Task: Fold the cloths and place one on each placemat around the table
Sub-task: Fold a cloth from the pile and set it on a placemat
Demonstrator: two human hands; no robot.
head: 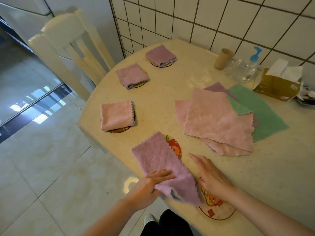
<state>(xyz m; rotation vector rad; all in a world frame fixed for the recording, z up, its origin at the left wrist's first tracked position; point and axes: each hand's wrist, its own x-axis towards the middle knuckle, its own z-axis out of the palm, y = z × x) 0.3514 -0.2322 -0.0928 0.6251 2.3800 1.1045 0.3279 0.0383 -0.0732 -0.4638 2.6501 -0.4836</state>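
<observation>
Head view, looking down on round cream table (170, 103). Purple cloth (162, 164) folded into long strip, lying diagonally at near table edge, far end over cartoon-printed placemat (175, 147), near end lifted and blurred. Left hand (150, 183) at strip's near end, fingers laid on top and thumb underneath, pinching the fabric; forearm entering from bottom left, wrist roughly straight. Right hand (209, 176) just beside strip on its right, palm down, fingers straight and together, pointing away toward table centre, holding nothing; heel of hand over second cartoon placemat (216, 208) at near edge. Contact with tabletop not discernible.

Further round the left rim: folded pink cloth (116, 114) on dark round mat, folded purple cloth (131, 74) on next mat, third folded purple cloth (161, 55) on mat near wall. Right of centre, loose stack of unfolded cloths (219, 120), pink on top, purple and green beneath. Behind stack: beige cup (223, 58), clear pump bottle with blue top (250, 65), tissue box (277, 86). White chair (68, 45) at table's far left; tiled wall (204, 19) behind.
</observation>
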